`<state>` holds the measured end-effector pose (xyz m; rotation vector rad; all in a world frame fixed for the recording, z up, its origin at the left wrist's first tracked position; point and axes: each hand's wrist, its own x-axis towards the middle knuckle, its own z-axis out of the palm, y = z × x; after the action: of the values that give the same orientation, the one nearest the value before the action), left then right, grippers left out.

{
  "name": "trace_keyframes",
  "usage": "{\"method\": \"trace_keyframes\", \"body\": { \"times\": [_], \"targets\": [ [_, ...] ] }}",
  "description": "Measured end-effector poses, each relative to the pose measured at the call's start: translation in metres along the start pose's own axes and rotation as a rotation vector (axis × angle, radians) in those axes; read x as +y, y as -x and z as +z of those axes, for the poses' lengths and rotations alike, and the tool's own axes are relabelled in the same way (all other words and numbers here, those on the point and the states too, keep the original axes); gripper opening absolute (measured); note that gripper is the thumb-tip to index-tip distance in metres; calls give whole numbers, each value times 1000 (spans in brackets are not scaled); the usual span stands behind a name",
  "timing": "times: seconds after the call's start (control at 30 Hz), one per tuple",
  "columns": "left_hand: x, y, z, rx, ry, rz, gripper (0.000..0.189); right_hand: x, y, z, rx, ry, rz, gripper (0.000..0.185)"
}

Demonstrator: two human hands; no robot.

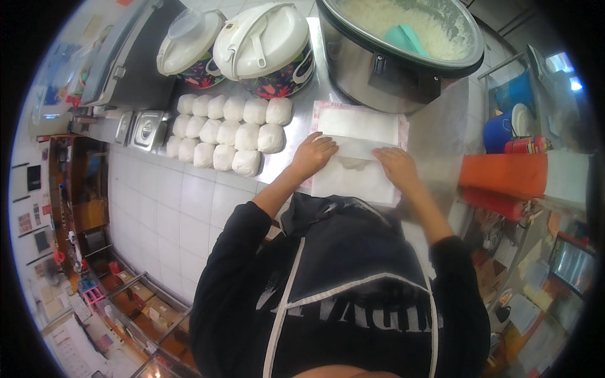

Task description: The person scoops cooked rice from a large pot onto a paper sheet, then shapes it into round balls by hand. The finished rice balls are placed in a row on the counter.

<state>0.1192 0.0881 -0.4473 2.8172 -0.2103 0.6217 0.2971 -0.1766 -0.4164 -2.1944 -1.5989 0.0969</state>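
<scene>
A white paper sheet (357,182) lies on the steel table in front of me, a folded-over band (355,148) running across its middle. A greyish patch shows just below this band. At the band's left end, my left hand (315,153) grips the paper with bent fingers. My right hand (398,167) has its fingertips on the right end of the same band. Whatever is inside the fold is hidden. Beneath is more white paper (357,126) over pink-printed sheets (402,130). Left of my hands sit several rows of white wrapped bundles (227,132).
A large steel pot (373,85) of cooked rice holds a turquoise scoop (405,40) beyond the papers. Two lidded floral pots (276,78) stand behind the bundles. A lidded steel pan (150,130) and a dark insulated box (137,61) are farther left. The steel tabletop (279,163) ends before me.
</scene>
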Motion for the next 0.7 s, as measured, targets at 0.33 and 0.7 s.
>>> {"method": "trace_keyframes", "body": {
  "times": [0.33,0.7],
  "targets": [
    [33,32,6,-303,25,-167,63,-22,40,42,-3,65,134,51],
    [33,58,-21,-521,217,-64,85,-26,66,13,-266,25,15,59]
  ]
}}
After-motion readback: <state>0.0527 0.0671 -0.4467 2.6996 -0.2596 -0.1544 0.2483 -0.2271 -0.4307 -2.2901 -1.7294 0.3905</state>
